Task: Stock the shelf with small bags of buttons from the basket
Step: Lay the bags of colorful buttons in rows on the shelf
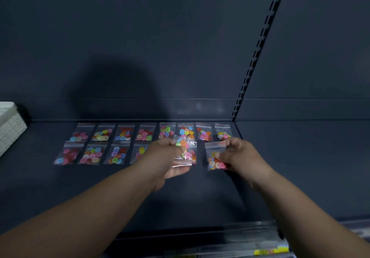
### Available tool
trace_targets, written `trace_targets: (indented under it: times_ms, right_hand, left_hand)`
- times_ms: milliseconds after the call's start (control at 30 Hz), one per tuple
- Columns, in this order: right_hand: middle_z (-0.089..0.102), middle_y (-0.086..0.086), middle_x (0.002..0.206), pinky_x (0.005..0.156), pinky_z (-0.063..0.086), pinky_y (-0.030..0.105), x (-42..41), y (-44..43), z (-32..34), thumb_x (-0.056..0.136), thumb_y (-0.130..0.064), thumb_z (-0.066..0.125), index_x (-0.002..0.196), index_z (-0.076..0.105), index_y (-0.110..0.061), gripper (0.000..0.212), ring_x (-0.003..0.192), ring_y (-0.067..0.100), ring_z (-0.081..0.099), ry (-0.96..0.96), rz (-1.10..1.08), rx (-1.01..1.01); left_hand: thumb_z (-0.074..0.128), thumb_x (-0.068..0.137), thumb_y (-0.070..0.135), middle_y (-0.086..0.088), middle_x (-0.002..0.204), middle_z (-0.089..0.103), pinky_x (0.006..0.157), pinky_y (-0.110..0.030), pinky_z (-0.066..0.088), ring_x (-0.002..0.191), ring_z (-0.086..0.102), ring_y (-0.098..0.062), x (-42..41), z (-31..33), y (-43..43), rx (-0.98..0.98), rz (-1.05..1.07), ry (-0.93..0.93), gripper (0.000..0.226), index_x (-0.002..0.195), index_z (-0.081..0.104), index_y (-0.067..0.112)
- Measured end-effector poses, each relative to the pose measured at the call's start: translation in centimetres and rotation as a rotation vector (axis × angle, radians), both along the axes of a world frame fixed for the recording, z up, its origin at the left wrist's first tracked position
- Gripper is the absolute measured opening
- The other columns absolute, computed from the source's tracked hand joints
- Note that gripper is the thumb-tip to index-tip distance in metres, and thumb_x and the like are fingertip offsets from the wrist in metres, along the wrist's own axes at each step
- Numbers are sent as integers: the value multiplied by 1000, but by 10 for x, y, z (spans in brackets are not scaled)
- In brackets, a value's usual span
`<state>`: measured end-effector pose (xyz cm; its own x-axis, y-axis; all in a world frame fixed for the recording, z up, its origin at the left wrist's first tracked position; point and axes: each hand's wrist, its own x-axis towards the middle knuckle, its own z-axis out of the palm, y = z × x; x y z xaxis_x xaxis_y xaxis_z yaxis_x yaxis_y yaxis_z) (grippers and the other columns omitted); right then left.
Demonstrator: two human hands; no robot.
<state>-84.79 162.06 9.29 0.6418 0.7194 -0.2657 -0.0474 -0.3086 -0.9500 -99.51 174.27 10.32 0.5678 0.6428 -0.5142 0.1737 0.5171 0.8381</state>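
Small clear bags of coloured buttons lie in two rows on the dark shelf [120, 187]. The back row [145, 132] holds several bags, and the front row [92, 155] holds several more on the left. My left hand [162, 157] grips a small bunch of button bags [185, 151] above the shelf, near the middle. My right hand [238, 155] pinches a single button bag [215, 158] by its right side, low at the right end of the front row. Whether that bag touches the shelf I cannot tell. The basket [10, 129] is white and stands at the far left.
A slotted upright [258, 51] rises at the shelf's right end, with another dark shelf bay [310, 157] beyond it. The shelf's front edge [200, 237] carries a price rail with a yellow label [272, 250] at the lower right.
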Motion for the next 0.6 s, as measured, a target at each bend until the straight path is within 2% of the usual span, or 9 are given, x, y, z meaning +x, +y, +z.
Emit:
trace_targets:
  times_ms: [67, 133, 200, 267, 333, 400, 467, 533, 600]
  right_hand:
    - [65, 7, 71, 55, 48, 22, 11, 1, -6, 80, 3, 68, 90, 58, -7, 17, 55, 10, 61, -88, -1, -59]
    - [64, 2, 77, 59, 45, 19, 16, 1, -11, 81, -7, 70, 98, 55, -17, 25, 60, 8, 60, -240, 11, -152]
    - [61, -4, 95, 67, 44, 19, 17, -3, -14, 83, -19, 68, 111, 53, -27, 33, 78, 9, 61, -577, 23, -290]
    - [56, -1, 112, 79, 44, 24, 14, -10, -18, 85, -19, 63, 119, 56, -23, 36, 99, 19, 57, -920, 61, -328]
    - [60, 3, 113, 84, 44, 26, 9, -16, -28, 84, -11, 63, 109, 65, -16, 26, 102, 27, 57, -1118, 177, -246]
    - [66, 4, 111, 83, 48, 29, 7, -20, -39, 82, -5, 63, 101, 70, -15, 22, 94, 31, 61, -1206, 309, -224]
    - [66, 4, 113, 85, 48, 29, 4, -19, -43, 83, -5, 59, 107, 69, -13, 27, 94, 31, 62, -1208, 382, -255]
    - [66, 8, 116, 91, 44, 30, 2, -16, -45, 80, -7, 58, 113, 67, -9, 34, 100, 32, 63, -1220, 401, -260]
    - [64, 11, 121, 100, 36, 37, 2, -11, -48, 79, -6, 59, 117, 64, -6, 39, 112, 34, 60, -1233, 428, -281]
  left_hand:
    - [61, 87, 3, -13, 124, 57, 60, -33, 58, 104, 62, -31, -1, -1, 3, -6, 7, -1, 26, 112, 58, 9]
    - [60, 88, 2, -13, 119, 60, 60, -34, 58, 100, 64, -30, -1, 0, 2, -4, -1, 3, 23, 110, 59, 8]
    - [59, 89, 2, -14, 113, 64, 62, -35, 58, 96, 66, -29, -2, 1, 0, 8, -22, 9, 15, 103, 60, 8]
    - [58, 89, 1, -14, 112, 65, 64, -36, 58, 96, 66, -29, -3, 1, 0, 15, -31, 10, 12, 99, 61, 6]
    - [58, 89, 1, -14, 114, 64, 63, -35, 58, 98, 66, -29, -3, 0, 1, 17, -24, 13, 12, 98, 61, 7]
    - [58, 89, 1, -13, 118, 61, 60, -34, 58, 100, 64, -30, -3, 0, 2, 13, -3, 14, 13, 99, 61, 8]
    - [57, 89, 1, -13, 118, 61, 58, -33, 58, 98, 65, -30, -3, 1, 2, 8, 9, 24, 14, 101, 60, 8]
    - [56, 90, 2, -14, 114, 63, 59, -36, 58, 94, 66, -29, -1, 3, 2, 6, 14, 38, 11, 99, 59, 8]
    - [56, 90, 4, -14, 112, 63, 62, -38, 58, 94, 66, -30, 0, 5, 2, 7, 26, 49, 7, 92, 58, 10]
